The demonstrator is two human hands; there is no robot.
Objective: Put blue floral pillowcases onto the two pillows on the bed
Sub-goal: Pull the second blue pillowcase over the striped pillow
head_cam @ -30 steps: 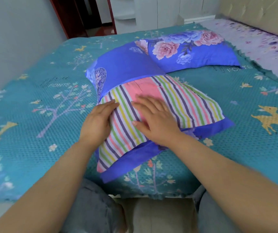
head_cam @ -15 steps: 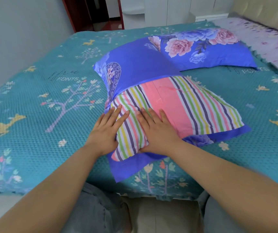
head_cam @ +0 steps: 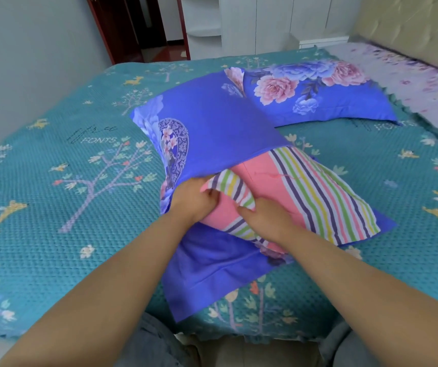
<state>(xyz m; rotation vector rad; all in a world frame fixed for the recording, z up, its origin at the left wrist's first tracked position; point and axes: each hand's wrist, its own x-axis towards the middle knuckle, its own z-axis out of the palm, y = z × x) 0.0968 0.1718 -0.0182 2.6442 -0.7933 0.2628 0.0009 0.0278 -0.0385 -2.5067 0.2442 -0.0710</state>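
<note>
A striped pink, green and purple pillow (head_cam: 316,192) lies on the bed, its far half inside a blue floral pillowcase (head_cam: 212,133). The case's lower flap spreads flat toward me. My left hand (head_cam: 194,201) grips the pillow's near left corner, which is folded up and over. My right hand (head_cam: 265,221) presses on the pillow's near edge with curled fingers. Behind lies a second pillow (head_cam: 318,99), fully covered by a blue floral case.
The bed carries a teal quilted spread (head_cam: 53,207) with trees and deer. A lilac floral sheet (head_cam: 411,72) and a padded headboard lie at the far right. A grey wall rises on the left, with a doorway and white cabinets behind.
Both hands went from lying flat on the striped pillow to bunching its near left corner, folding it up. The view has come closer to the pillow.
</note>
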